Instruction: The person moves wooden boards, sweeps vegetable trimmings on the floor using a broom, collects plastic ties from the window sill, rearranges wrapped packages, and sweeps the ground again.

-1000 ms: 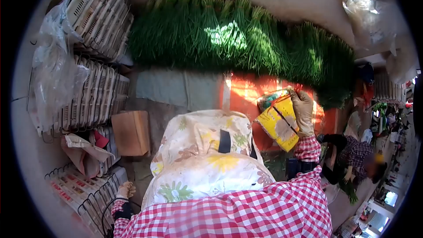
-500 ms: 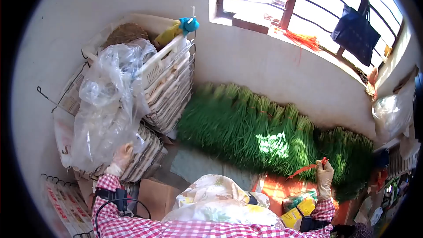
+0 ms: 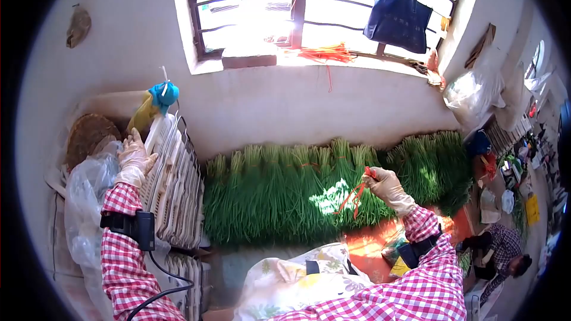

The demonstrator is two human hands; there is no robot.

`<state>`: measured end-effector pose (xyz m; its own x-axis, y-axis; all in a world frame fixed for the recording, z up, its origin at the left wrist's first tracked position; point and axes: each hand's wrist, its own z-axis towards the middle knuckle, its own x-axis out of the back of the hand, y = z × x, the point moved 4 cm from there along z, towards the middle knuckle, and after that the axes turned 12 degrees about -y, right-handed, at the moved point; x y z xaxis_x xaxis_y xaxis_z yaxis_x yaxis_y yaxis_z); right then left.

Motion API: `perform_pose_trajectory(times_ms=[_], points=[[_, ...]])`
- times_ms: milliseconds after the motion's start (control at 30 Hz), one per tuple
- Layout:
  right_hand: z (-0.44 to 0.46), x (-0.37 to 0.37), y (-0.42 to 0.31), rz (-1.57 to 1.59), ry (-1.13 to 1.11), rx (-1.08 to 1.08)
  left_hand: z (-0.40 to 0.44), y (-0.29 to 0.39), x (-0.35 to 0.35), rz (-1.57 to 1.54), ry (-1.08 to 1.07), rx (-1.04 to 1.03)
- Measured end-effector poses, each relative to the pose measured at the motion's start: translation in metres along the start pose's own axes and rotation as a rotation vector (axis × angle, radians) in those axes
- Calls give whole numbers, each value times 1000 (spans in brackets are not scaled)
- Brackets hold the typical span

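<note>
My left hand, in a pale glove, is over the top of the stacked white crates, with its fingers stretched out. Just beyond it stands a yellow bundle with a blue wrapped top; whether I touch it I cannot tell. Clear plastic bags hang over the crates beside my left wrist. My gloved right hand is closed on a red strip, whose loose ends dangle. Behind that hand, bundles of long green stalks lie in a row along the wall.
A barred window has orange strips on its sill and a dark blue bag hanging from it. Another person is low at the right. Flowered cloth covers my lap. A round brown object sits in the top crate.
My left hand has moved up from the plastic bags to the upper crate's far end. My right hand has risen with the red strip. The view has turned right.
</note>
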<state>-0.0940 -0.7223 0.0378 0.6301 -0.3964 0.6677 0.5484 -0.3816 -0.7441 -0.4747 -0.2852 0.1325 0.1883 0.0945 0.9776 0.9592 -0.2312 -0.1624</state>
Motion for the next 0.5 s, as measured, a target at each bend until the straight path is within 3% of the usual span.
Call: perform_pose_trajectory(times_ms=[100,167,233,267,367,400,500], points=[[22,-15,-12,71,-76,61,39,-20,-22,-26,-222,116],[39,-25,-10,72,-139,74,50,-24,-42,-113,-313,34],[57,-29,-15,63,-164,118,55,-22,-41,-351,-386,61],[66,-29,-18,50,-189,77,53,-18,-34,-367,-333,0],[104,-37,1,181,-215,63,42,5,-9,-316,-396,95],[117,-36,-3,188,-262,82,55,3,-18,-300,-239,64],[155,-39,-12,204,-387,152,75,5,-33,-272,-143,138]])
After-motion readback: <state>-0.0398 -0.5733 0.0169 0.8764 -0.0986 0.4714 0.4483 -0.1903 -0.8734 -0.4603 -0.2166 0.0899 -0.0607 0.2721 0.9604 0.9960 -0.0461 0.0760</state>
